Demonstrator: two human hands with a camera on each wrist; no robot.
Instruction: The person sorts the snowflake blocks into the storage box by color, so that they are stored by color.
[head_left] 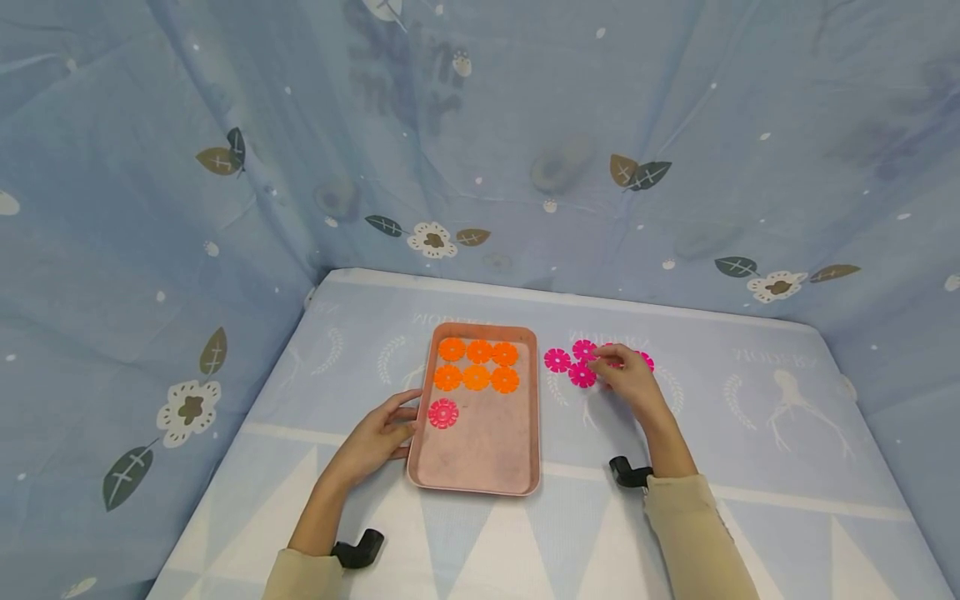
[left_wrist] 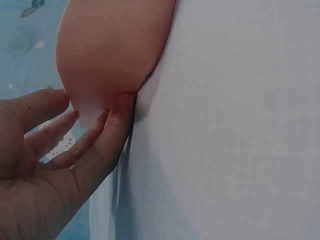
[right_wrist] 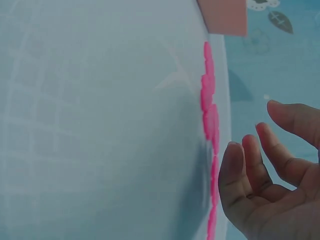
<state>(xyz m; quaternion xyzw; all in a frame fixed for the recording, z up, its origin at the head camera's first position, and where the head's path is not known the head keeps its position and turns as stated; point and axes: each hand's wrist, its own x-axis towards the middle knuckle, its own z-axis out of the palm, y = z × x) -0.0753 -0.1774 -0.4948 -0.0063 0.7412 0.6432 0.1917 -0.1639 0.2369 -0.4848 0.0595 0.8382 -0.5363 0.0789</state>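
A pink tray (head_left: 480, 458) lies on the cloth-covered table. Inside are two rows of three orange snowflake discs (head_left: 476, 377), and one pinkish-red snowflake disc (head_left: 443, 413) below them at the left. My left hand (head_left: 378, 437) touches the tray's left side; in the left wrist view its fingertips rest against the outer wall. To the right of the tray, several bright pink snowflake discs (head_left: 557, 360) lie in a loose cluster. My right hand (head_left: 628, 375) hovers over them with loosely bent fingers and a gap at the thumb, nothing held, and hides some discs.
Blue patterned curtain (head_left: 480, 167) hangs behind and beside the table. The table cloth (head_left: 787, 450) has pale prints and white triangles. Black wrist mounts (head_left: 360, 550) sit on both arms, below beige sleeves (head_left: 693, 533).
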